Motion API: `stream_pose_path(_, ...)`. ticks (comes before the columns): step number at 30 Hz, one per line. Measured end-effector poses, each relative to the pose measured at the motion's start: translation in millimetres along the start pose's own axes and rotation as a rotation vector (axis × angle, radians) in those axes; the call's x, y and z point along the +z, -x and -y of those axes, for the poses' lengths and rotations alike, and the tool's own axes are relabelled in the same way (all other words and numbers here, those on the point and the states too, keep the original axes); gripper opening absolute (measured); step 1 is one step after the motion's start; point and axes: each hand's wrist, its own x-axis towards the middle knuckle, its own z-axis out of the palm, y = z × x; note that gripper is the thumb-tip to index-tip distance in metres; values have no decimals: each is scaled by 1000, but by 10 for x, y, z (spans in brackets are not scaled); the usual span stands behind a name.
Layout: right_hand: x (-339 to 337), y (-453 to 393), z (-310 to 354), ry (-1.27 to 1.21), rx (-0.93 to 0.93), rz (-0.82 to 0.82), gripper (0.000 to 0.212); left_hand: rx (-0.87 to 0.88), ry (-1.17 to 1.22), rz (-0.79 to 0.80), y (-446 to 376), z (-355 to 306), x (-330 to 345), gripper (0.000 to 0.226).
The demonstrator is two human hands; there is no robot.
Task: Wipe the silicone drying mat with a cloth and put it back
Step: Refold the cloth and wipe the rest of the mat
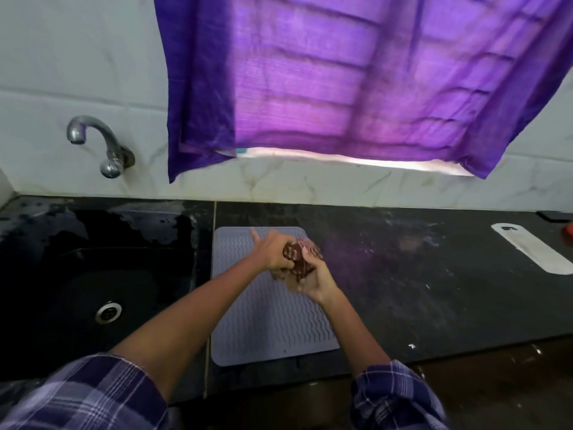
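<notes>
A grey silicone drying mat [266, 324] with wavy ridges lies flat on the black counter, just right of the sink. Above its far half, both hands hold a bunched brown patterned cloth [300, 257]. My left hand [273, 251] grips the cloth from the left, with its index finger sticking out toward the wall. My right hand [316, 280] cups and grips the cloth from below and the right. Much of the cloth is hidden between the two hands.
A black sink [93, 293] with a metal drain sits left of the mat, under a chrome tap [102, 144] on the tiled wall. A purple curtain [356, 82] hangs over the window. A white flat object [533, 248] lies at the counter's far right.
</notes>
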Motion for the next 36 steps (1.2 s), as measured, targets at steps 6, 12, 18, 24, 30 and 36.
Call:
stream_pose_path(6,4,-139,-94,-176,-78,-126,19,-100,334,285,-13,149,90,53)
stream_pose_path(12,90,-464,-51,30,-148,-280,20,-229,508,436,-186,189,168,43)
stream_pose_path(18,36,-969,411,249,-267,-436,48,-230,519,514,-662,603,235,65)
stream_pose_path(24,148,-1930,626,1109,-516,-383,24,-157,-306,157,-1419,1137,295,75)
stream_pose_path(30,289,-2572,25,1847,-510,-133,29,-216,-617,312,-1681,1316,409,104)
stream_pose_path(36,246,-2303,90,1941,-321,-55,34,-201,-619,312,-1664,1324,303,105)
